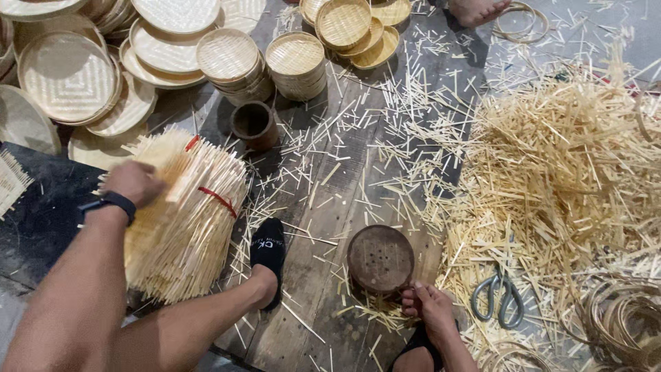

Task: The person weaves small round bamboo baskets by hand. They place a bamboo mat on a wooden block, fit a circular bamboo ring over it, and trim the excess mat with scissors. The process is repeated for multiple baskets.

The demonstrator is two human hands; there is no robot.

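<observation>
On the plank floor, my hands work bamboo.
Left hand [134, 182] blurred, grip unclear, on strip bundle [182, 220]; right hand [430, 306] at five o'clock grasps round block [380, 258].

One camera only — worn on the head, looking steeply down. It sits close above the plank floor [323, 207].

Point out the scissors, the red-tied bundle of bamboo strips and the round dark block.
scissors [498, 297], head view, on the pivot.
bundle of bamboo strips [180, 227], head view, mid-bundle.
round dark block [380, 257], head view, top face.
</observation>
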